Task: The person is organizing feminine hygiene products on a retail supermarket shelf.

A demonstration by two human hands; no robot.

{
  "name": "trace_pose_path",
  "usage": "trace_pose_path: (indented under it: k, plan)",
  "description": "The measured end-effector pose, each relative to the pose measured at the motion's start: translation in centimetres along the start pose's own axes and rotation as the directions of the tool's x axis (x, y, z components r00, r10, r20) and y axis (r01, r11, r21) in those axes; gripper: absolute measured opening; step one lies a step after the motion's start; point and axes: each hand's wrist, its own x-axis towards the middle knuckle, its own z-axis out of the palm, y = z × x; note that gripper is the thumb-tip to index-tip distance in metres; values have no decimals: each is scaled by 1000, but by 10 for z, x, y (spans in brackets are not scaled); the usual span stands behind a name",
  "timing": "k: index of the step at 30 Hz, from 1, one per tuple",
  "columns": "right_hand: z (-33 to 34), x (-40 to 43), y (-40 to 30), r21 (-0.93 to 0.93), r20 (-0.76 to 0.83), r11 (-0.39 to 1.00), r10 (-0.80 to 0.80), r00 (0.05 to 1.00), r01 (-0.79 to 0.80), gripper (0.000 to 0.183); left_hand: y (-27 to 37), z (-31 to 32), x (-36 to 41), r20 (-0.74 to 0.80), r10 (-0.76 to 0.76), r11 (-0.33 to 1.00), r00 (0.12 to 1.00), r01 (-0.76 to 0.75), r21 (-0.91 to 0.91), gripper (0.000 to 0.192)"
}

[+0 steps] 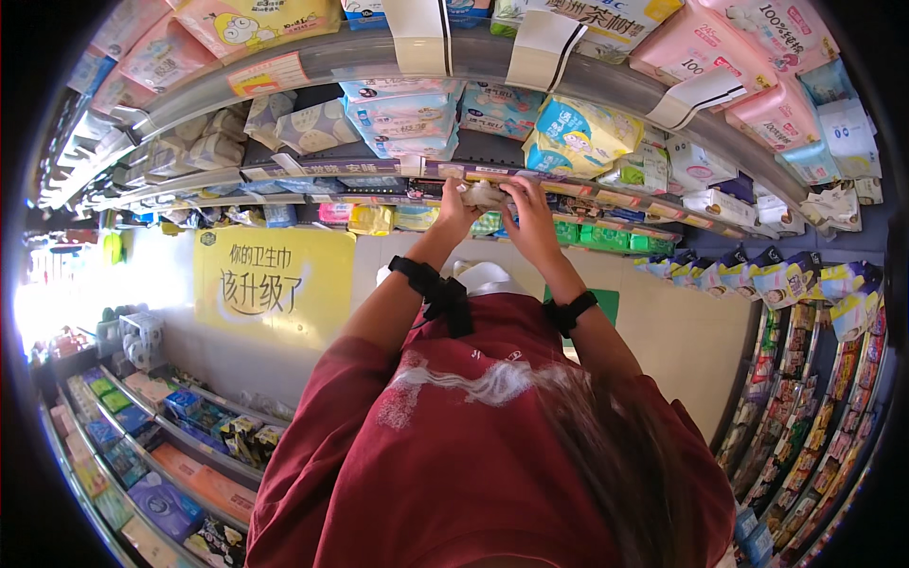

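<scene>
A crumpled, off-white cloth lies between my two hands at the front edge of a store shelf. My left hand pinches the cloth's left side. The fingers of my right hand are bent at its right side; whether they grip it is unclear. Just above the hands, blue and pink packs of sanitary pads are stacked on the shelf, and a yellow and blue pack stands to the right of them. Each wrist wears a black strap, with a dark device on the left one.
A clear shelf rail with price tags curves above my hands. Green packs sit on a lower shelf. A yellow floor sign is at the left. Stocked shelves stand at the lower left, and snack racks at the right.
</scene>
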Motion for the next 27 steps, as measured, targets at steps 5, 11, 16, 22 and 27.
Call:
trace_pose_path:
  k: [5,11,16,22,27]
  plan:
    - [0,10,-8,10,54,1000,-13,998,12,49,8,7,-2,54,-20,999,998,22,-39,50]
    - [17,8,-5,-290,119,945,-118,986,149,63,17,15,-6,39,-63,998,997,64,-11,48]
    - [29,6,-8,-379,93,914,-121,988,148,69,21,21,-13,26,-80,997,996,80,-21,46]
    - [25,16,-18,-270,63,958,-81,995,95,63,17,13,-8,61,-49,997,997,45,62,45]
    - [29,30,-19,-190,-43,982,-29,999,20,42,9,1,7,76,0,996,997,-6,85,47]
